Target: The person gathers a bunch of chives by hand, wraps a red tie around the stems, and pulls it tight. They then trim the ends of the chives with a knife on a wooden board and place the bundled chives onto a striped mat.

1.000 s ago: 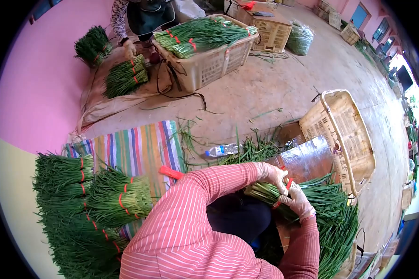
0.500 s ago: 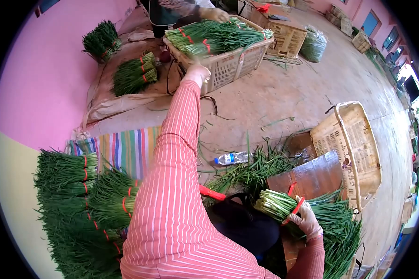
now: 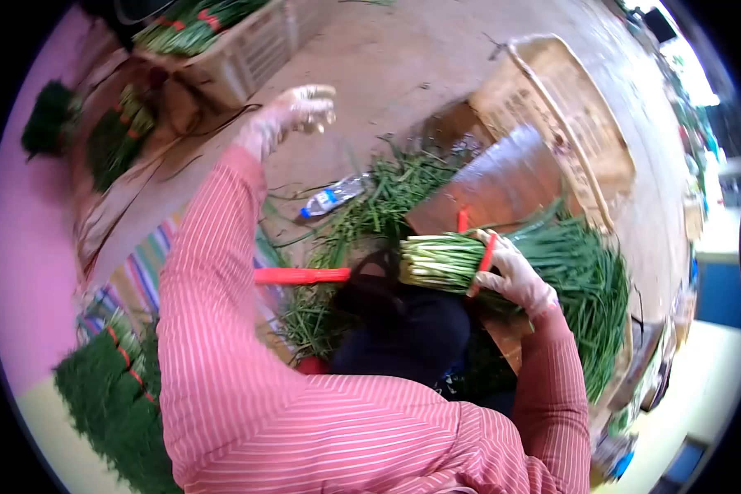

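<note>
My left hand (image 3: 299, 110), in a pale glove, is held out over the floor with its fingers apart and nothing in them. Below it a water bottle (image 3: 335, 196) with a blue cap lies on its side. My right hand (image 3: 514, 276), gloved too, grips a bundle of chives (image 3: 440, 262) near its pale cut ends, beside a red band (image 3: 484, 262) around the stems. The bundle's long green leaves (image 3: 580, 284) spread to the right, behind my hand and forearm. A brown board (image 3: 490, 185) slopes just beyond the bundle.
A crate (image 3: 247, 62) of banded chives stands at upper left. Another plastic crate (image 3: 568, 115) lies tipped on the right. Loose leaves (image 3: 387, 193) litter the floor. Stacked bundles (image 3: 107, 395) sit at lower left, and red strips (image 3: 300, 276) lie by my dark-clothed leg.
My left hand has drawn back from the chive-filled crate, and its fingers have spread. My right hand still holds the bundle. The view has turned toward the right and down.
</note>
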{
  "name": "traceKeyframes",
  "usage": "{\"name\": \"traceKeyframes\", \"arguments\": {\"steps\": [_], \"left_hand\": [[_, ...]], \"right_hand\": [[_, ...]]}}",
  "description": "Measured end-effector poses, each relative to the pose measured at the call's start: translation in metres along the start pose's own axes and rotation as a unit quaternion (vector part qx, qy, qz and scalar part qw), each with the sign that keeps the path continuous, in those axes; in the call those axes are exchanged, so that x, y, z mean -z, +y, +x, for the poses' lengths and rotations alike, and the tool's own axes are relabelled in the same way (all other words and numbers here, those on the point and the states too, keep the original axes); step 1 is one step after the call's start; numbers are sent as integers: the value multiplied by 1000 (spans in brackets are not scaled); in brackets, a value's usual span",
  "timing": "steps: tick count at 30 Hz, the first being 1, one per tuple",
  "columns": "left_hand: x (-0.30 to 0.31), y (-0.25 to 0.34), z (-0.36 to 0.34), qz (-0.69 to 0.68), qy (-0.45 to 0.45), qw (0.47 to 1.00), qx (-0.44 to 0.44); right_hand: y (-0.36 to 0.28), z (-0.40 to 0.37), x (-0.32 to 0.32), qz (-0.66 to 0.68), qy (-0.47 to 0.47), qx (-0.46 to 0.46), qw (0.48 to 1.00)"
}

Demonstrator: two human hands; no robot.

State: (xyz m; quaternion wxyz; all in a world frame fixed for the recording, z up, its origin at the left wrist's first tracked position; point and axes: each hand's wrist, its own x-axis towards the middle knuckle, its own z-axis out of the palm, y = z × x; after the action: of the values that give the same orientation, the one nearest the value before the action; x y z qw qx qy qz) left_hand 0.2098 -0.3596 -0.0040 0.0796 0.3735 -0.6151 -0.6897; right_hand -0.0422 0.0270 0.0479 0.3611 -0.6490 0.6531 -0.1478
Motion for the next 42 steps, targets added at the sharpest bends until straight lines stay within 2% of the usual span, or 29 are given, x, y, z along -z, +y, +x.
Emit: {"name": "traceKeyframes", "arguments": {"steps": [1,4,7,8,13,14,15,18,20,23,27,29,31,33,35,37,39,41,42], "left_hand": [[-18,1,-4,19,-52,998,-12],[-76,0,-14,36,-131,990,-37],[-125,1,-18,82,-166,982,-43],[-139,8,-20,130,-173,976,-24],[-202,-2,-2,308,-206,928,-38],[-212,-6,-2,316,-183,930,-45],[-221,-11,2,363,-166,911,-98],[-237,-18,7,363,-141,916,-97],[-244,-15,4,326,-140,933,-58],[-251,-28,17,340,-169,918,-114],[-256,-30,19,320,-158,921,-157],[-259,-14,7,233,-206,949,-56],[-260,-7,-4,211,-211,951,-76],[-267,-4,-9,234,-218,947,-44],[-267,-8,-15,256,-189,943,-95],[-270,-2,-28,258,-187,944,-87],[-274,2,-44,218,-135,965,-52],[-279,-12,-49,169,-101,977,-79],[-281,-15,-49,172,-87,978,-82]], "right_hand": [[-4,2,3,4,-12,7,1000],[-1,0,-3,-11,18,-8,1000],[3,-1,-6,0,26,-6,1000],[1,-1,-3,0,7,-17,1000],[17,-2,-10,-45,10,-24,999],[18,-3,-11,-54,0,-22,998],[18,-3,-12,-51,4,-23,998],[18,-2,-15,-72,17,-27,997],[22,-4,-18,-76,31,-26,996],[21,-3,-15,-79,38,8,996],[15,-2,-13,-27,65,33,997],[17,-2,-15,-48,51,19,997],[12,-3,-15,-32,60,-5,998],[10,-7,-12,-46,44,5,998],[11,-4,-17,-45,49,-6,998],[9,-6,-20,-33,81,-18,996],[9,-8,-19,-43,99,13,994],[4,-11,-18,-95,98,6,991],[5,-14,-23,-101,125,-1,987]]}}
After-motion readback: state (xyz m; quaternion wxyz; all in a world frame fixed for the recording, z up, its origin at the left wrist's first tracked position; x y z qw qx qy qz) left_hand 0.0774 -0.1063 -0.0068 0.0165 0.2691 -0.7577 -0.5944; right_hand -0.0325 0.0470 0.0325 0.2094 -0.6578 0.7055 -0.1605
